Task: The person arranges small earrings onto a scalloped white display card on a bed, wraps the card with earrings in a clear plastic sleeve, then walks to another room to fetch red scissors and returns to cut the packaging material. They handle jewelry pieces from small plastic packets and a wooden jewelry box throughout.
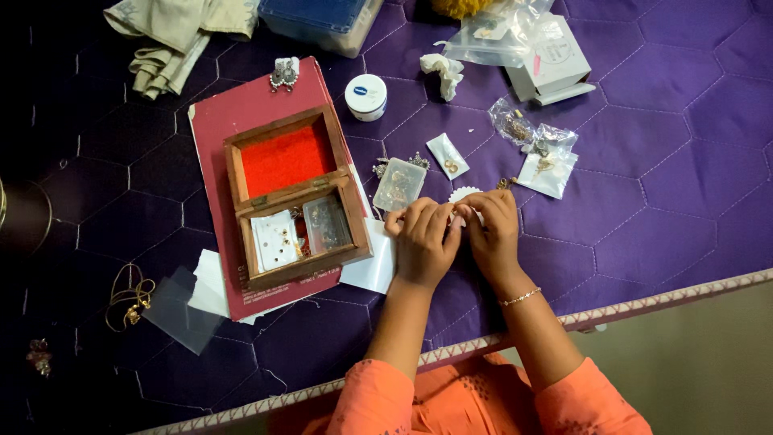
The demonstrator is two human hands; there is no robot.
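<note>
My left hand (420, 242) and my right hand (491, 229) meet over a purple quilted cover (644, 161), fingertips pinched together on a small white scalloped card (465, 194) with a tiny earring piece. A thin bracelet circles my right wrist. Just left of my hands stands an open wooden box (290, 193) with a red lining, holding a white earring card and a small clear case. The box rests on a dark red folder (233, 121).
Around my hands lie a clear plastic case (398, 184), small plastic jewellery bags (547, 165), a white round jar (365, 97), a white carton (555, 60), crumpled tissue (443, 72), folded beige cloth (173, 36), a blue-lidded tub (322, 20) and a gold chain (130, 296). The bed edge runs along the bottom.
</note>
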